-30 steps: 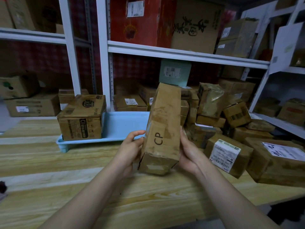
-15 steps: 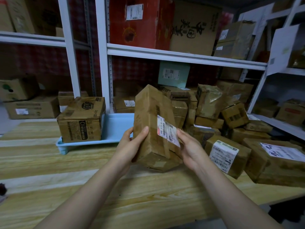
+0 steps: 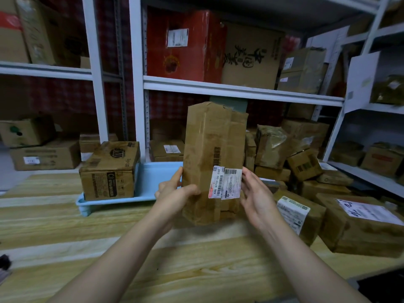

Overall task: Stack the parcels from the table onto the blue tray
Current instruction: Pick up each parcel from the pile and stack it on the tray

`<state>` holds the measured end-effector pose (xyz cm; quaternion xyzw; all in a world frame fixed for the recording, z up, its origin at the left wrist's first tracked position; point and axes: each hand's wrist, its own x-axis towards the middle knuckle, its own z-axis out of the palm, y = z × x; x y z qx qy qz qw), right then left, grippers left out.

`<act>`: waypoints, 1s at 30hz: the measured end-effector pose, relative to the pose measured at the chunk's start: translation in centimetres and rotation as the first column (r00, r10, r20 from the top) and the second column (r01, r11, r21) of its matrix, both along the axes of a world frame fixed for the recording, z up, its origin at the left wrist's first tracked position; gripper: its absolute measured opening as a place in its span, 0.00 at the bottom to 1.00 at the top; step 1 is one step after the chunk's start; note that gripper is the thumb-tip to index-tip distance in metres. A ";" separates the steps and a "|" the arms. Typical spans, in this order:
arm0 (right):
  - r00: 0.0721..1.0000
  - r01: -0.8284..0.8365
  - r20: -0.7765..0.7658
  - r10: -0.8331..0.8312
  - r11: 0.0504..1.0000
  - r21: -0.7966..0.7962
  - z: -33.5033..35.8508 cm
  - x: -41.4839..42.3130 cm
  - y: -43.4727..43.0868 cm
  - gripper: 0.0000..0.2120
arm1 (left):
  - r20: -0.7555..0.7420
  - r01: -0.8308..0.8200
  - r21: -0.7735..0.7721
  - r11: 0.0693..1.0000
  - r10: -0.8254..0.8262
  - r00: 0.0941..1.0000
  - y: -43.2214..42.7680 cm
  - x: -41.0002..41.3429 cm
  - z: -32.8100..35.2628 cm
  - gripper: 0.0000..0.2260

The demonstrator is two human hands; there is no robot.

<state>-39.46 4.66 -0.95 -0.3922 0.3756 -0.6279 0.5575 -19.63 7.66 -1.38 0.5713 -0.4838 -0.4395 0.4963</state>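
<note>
A tall brown cardboard parcel (image 3: 213, 149) with a white shipping label stands upright in the air above the wooden table (image 3: 196, 270). My left hand (image 3: 175, 193) grips its lower left side, thumb across the front. My right hand (image 3: 255, 197) presses its right side with straight fingers. Behind, at the left, the blue tray (image 3: 153, 182) carries one printed cardboard box (image 3: 109, 171) at its left end. A heap of several brown parcels (image 3: 306, 171) lies on the table to the right.
White metal shelving (image 3: 240, 90) full of cartons runs behind the table and down the right side. Two labelled boxes (image 3: 360, 226) sit close to my right arm near the table's right edge. A dark object (image 3: 4, 267) pokes in at the far left.
The parcel has been turned in my hands from tilted to upright, and its white label now faces me. It has also risen slightly.
</note>
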 end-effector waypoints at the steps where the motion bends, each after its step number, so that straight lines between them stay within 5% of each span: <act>1: 1.000 0.004 -0.014 -0.004 1.000 -0.008 0.2 -0.1 0.2 0.11 | -0.001 0.006 0.009 1.000 -0.006 1.000 -0.2 0.0 -0.2 0.42; 6: 0.994 0.019 -0.109 -0.021 1.000 -0.016 0.9 -0.3 1.2 0.13 | 0.000 0.025 -0.010 1.000 -0.025 1.000 0.5 0.0 0.8 0.40; 22: 0.996 -0.086 0.019 0.084 0.989 0.123 2.0 0.3 2.9 0.19 | -0.200 0.041 -0.037 0.998 -0.047 0.979 1.4 -0.7 1.5 0.12; 25: 0.979 -0.179 -0.070 0.194 0.967 0.179 1.9 1.0 3.3 0.22 | -0.307 0.076 0.006 0.997 -0.070 0.949 1.3 -0.4 1.1 0.17; 30: 0.975 -0.206 -0.022 0.223 0.930 0.306 0.9 0.7 3.5 0.34 | -0.266 0.105 0.047 0.993 -0.089 0.960 1.8 -0.3 0.9 0.26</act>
